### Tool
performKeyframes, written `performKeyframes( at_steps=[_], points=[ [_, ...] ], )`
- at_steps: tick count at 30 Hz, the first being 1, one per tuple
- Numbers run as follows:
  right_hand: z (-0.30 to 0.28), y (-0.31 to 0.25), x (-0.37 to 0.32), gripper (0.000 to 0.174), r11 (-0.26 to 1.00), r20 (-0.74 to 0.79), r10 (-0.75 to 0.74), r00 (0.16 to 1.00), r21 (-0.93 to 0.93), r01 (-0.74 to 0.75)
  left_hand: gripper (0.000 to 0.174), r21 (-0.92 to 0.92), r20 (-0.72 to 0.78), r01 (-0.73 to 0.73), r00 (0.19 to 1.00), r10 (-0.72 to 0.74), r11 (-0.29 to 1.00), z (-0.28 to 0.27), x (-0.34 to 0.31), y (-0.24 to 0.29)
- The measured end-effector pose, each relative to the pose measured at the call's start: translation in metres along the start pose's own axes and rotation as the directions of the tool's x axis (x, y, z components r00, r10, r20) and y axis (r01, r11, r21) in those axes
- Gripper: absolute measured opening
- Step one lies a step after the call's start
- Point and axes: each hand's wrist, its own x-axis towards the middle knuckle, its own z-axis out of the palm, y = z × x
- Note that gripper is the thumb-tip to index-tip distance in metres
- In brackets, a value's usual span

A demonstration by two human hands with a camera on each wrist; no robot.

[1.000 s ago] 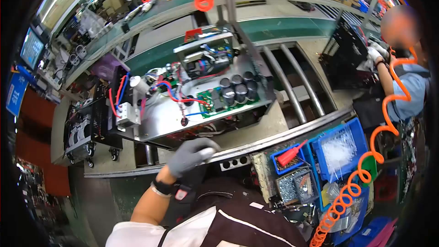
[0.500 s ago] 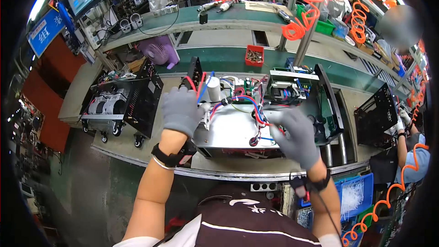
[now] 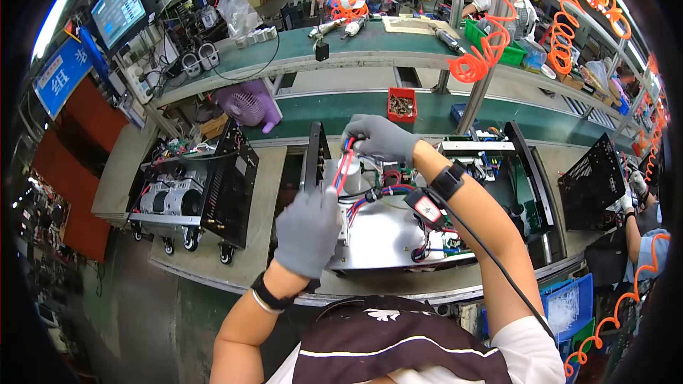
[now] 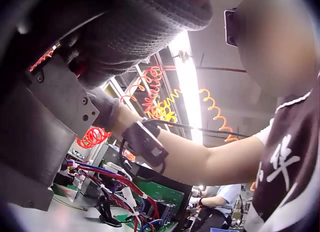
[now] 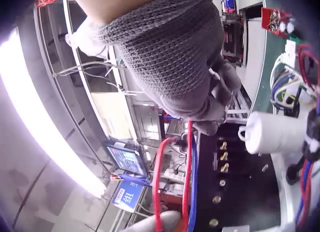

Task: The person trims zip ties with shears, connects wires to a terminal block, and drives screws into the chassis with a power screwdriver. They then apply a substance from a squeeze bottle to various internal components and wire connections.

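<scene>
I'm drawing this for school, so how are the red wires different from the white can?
The red wires are thin and long, but the white can is fat and short. The right hand grips the red wires up high, while no hand holds the white can. Both are near the left hand.

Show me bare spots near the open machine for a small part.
Bare: the green bench strip between the purple plastic fan and red square bin; the silver metal plate before the multicoloured wire bundle. Crowded: around the white cylinder, where the gray-gloved right hand grips red and blue cables.
</scene>
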Motion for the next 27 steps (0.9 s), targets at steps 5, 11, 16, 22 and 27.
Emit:
performKeyframes(
  at_steps=[5, 11, 16, 22, 27],
  points=[
    [-0.017, 0.006, -0.013, 0.021, 0.993, 0.014, 0.099, 0.995, -0.068, -0.098, 0.042, 0.036, 0.127, -0.052, 0.991, 0.047, 0.998, -0.006, 0.009, 0.005],
    [-0.033, -0.023, -0.039, 0.021, 0.95, -0.031, 0.133, 0.991, -0.281, -0.136, 0.034, -0.071, 0.039, -0.077, 0.996, 0.08, 0.994, -0.007, 0.007, -0.003],
    [-0.06, -0.06, -0.057, 0.017, 0.982, -0.162, 0.028, 0.986, -0.181, -0.057, 0.027, -0.089, 0.056, -0.022, 0.998, 0.027, 0.996, -0.004, 0.015, -0.004],
    [-0.035, -0.044, -0.041, 0.016, 0.981, -0.386, -0.186, 0.904, -0.132, 0.145, 0.039, -0.304, 0.043, 0.041, 0.999, -0.03, 0.952, -0.008, 0.013, -0.012],
    [-0.012, -0.014, -0.035, 0.05, 0.994, -0.261, -0.005, 0.965, 0.102, 0.033, 0.042, -0.553, 0.204, 0.298, 0.954, -0.22, 0.778, -0.008, 0.005, -0.015]
  ],
)
